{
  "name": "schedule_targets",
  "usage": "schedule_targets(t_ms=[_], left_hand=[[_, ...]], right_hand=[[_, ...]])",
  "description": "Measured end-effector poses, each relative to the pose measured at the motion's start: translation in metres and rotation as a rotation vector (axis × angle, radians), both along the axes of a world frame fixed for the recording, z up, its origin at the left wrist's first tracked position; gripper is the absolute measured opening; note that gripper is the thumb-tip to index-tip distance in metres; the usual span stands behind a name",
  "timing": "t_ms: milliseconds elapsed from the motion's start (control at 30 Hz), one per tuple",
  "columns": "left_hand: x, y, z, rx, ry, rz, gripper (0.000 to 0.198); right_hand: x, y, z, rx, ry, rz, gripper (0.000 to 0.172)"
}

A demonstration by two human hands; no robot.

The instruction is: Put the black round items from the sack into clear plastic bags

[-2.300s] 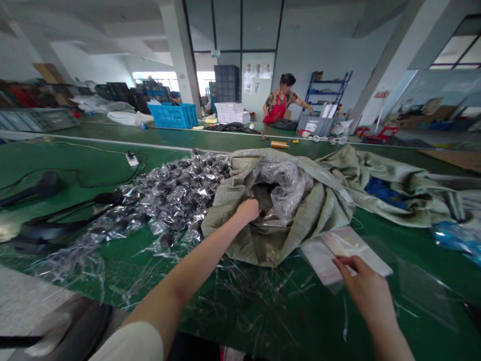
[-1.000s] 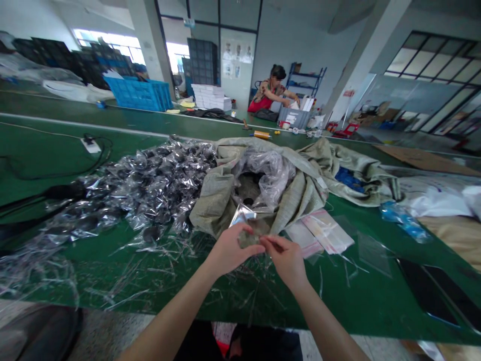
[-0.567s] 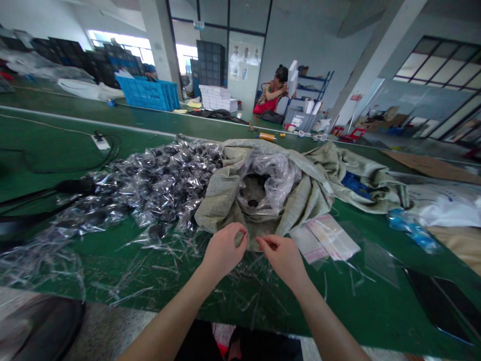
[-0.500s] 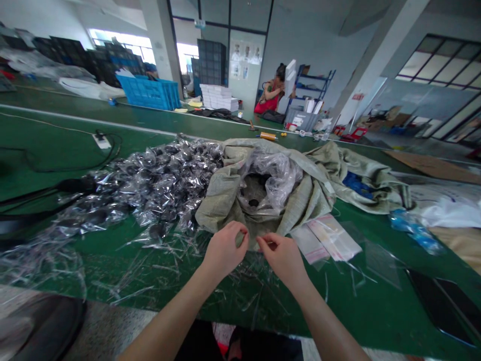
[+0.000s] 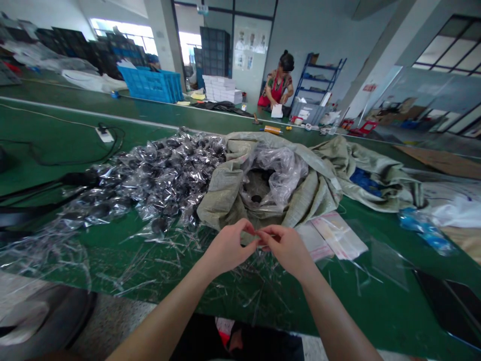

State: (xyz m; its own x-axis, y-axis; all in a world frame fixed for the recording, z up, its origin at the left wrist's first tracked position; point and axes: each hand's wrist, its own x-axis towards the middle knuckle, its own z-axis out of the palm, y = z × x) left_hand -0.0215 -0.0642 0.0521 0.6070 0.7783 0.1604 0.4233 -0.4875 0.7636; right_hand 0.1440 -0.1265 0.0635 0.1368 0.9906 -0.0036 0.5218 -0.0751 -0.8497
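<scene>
Just in front of the woven sack (image 5: 221,195), my left hand (image 5: 230,245) and my right hand (image 5: 287,246) meet at the fingertips. Both are closed in a pinch, and whatever lies between the fingers is too small or too clear to make out. The sack's mouth is rolled open around a clear plastic liner (image 5: 287,168), with a few dark round pieces (image 5: 256,198) inside. Left of it spreads a heap of dark round pieces in clear wrappers (image 5: 161,175). A stack of clear flat bags (image 5: 340,235) lies to the right of my right hand.
Plastic strips (image 5: 150,265) litter the green table (image 5: 349,311) near its front edge. At right are a phone-like dark slab (image 5: 447,306), blue plastic film (image 5: 426,230) and a second sack (image 5: 394,175). Across the table, a person (image 5: 278,87) handles a white box (image 5: 277,111) near a blue crate (image 5: 150,85).
My hands have come together from slightly apart, so the fingertips now touch. The person across the table has lowered a white object from head height to the tabletop. The view has shifted slightly.
</scene>
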Motion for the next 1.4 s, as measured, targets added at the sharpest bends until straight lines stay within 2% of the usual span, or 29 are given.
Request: schedule_targets(t_ms=[100,200,300,433,533,600,633,700,733,800,833,867,933,1000,1100,1167,1233,1333,1400], left_hand=[[0.005,-0.001,0.001,0.072,0.092,0.074,0.009],[0.008,-0.004,0.007,0.191,0.147,0.101,0.014],[0.007,-0.013,0.020,0.313,0.139,0.112,0.018],[-0.010,-0.036,0.046,0.419,0.110,0.152,0.019],[-0.028,-0.049,0.064,0.431,0.110,0.191,0.020],[-0.038,-0.047,0.069,0.425,0.144,0.243,0.021],[-0.040,-0.041,0.068,0.424,0.172,0.281,0.021],[-0.041,-0.024,0.061,0.437,0.247,0.365,0.019],[-0.039,-0.015,0.056,0.448,0.294,0.408,0.018],[-0.033,0.003,0.046,0.453,0.390,0.456,0.015],[-0.029,0.009,0.042,0.447,0.430,0.467,0.014],[-0.026,0.014,0.039,0.442,0.463,0.471,0.013],[-0.021,0.018,0.035,0.432,0.508,0.470,0.014],[-0.018,0.018,0.034,0.424,0.539,0.472,0.014],[-0.015,0.020,0.034,0.418,0.560,0.479,0.014],[-0.010,0.022,0.034,0.432,0.559,0.475,0.015],[-0.002,0.025,0.034,0.457,0.563,0.470,0.016],[0.017,0.032,0.036,0.483,0.572,0.446,0.020],[0.034,0.038,0.037,0.478,0.567,0.411,0.024]], right_hand=[[-0.001,-0.001,-0.001,0.055,-0.131,-0.053,0.018],[-0.006,-0.003,0.004,0.162,-0.387,-0.181,0.015],[-0.014,-0.008,0.015,0.296,-0.532,-0.255,0.019],[-0.028,-0.031,0.039,0.431,-0.547,-0.262,0.024],[-0.030,-0.049,0.058,0.439,-0.448,-0.200,0.023],[-0.022,-0.043,0.063,0.388,-0.355,-0.071,0.024],[-0.016,-0.031,0.061,0.353,-0.316,0.000,0.026],[0.002,0.011,0.047,0.264,-0.299,0.068,0.034],[0.011,0.039,0.034,0.260,-0.338,0.028,0.036],[0.030,0.096,0.004,0.273,-0.565,-0.071,0.025],[0.038,0.122,-0.012,0.202,-0.708,-0.049,0.023],[0.045,0.143,-0.027,0.082,-0.827,0.030,0.026],[0.054,0.170,-0.051,-0.010,-0.860,0.088,0.024],[0.059,0.181,-0.066,-0.054,-0.864,0.111,0.019],[0.062,0.180,-0.069,-0.034,-0.852,0.094,0.019],[0.064,0.173,-0.063,0.021,-0.842,0.057,0.027],[0.066,0.159,-0.050,0.162,-0.740,-0.038,0.033],[0.062,0.122,-0.024,0.467,-0.349,-0.234,0.037],[0.054,0.093,-0.009,0.527,-0.055,-0.253,0.039]])
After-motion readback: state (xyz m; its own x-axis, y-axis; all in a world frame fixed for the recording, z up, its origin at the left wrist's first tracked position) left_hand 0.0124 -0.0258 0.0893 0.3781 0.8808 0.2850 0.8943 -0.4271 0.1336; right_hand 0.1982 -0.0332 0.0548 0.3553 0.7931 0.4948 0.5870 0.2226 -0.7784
